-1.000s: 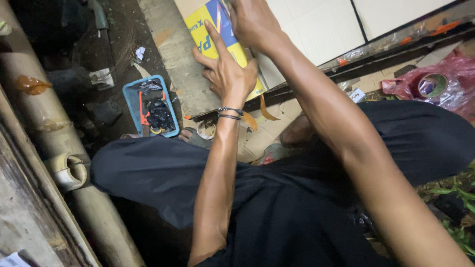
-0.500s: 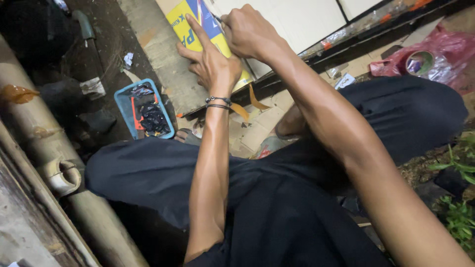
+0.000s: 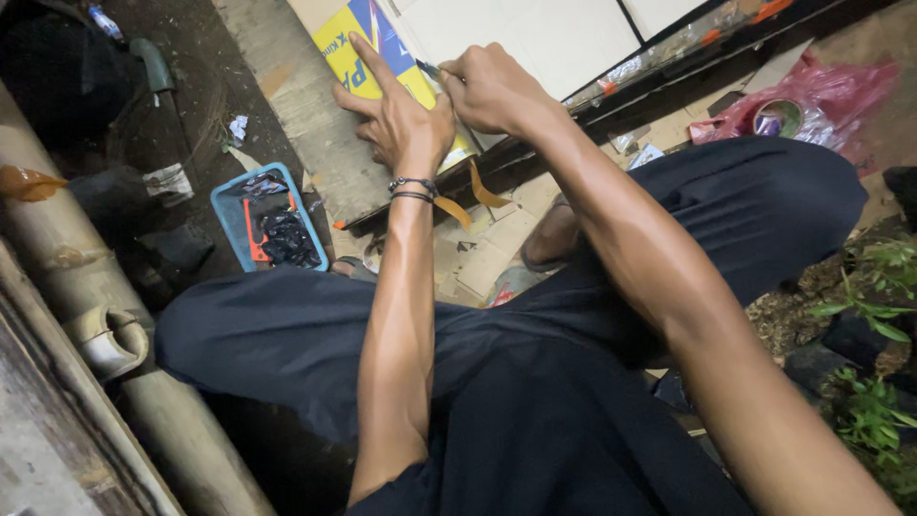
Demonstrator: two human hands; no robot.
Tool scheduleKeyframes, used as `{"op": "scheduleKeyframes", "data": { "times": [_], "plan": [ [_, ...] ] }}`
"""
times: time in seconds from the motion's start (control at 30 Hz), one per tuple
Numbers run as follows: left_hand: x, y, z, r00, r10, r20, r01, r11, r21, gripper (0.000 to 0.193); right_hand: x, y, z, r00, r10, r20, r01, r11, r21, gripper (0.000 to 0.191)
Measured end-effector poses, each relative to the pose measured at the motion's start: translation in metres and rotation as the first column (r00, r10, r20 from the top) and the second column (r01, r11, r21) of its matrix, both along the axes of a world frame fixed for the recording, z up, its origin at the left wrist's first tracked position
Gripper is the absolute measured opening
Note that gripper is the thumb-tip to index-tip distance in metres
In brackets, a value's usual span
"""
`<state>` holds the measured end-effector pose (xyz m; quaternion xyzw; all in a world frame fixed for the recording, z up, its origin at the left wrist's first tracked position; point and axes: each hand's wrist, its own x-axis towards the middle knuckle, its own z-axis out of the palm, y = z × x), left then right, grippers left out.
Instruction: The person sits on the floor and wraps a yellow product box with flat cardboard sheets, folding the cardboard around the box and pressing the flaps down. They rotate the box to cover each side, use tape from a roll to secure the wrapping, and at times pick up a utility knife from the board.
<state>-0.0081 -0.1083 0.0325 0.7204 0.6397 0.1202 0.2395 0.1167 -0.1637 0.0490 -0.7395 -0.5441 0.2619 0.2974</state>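
The left hand lies flat and palm down at the far middle of the scene, its fingers spread and the index finger stretched farthest away, with two dark bands around the wrist and the bare forearm running straight back toward the near edge. Just to its right, touching it at the thumb side, the right hand is curled into a loose fist with the knuckles up, pinching something thin at its fingertips. The right arm is bare too and slants from the near right corner up to that fist, crossing over dark-clothed knees.
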Motion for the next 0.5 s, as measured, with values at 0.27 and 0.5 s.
{"op": "scheduleKeyframes", "data": {
  "times": [0.27,0.5],
  "plan": [
    [0.0,0.001,-0.003,1.0,0.019,0.007,-0.019,1.0,0.002,0.128,-0.006,-0.021,0.001,1.0,0.007,-0.017,-0.007,1.0,-0.014,0.031],
    [-0.001,0.002,-0.009,1.0,0.013,-0.002,-0.013,1.0,0.024,0.127,-0.019,-0.048,0.003,0.998,-0.037,-0.044,0.037,0.999,0.007,0.028]
  ]
}}
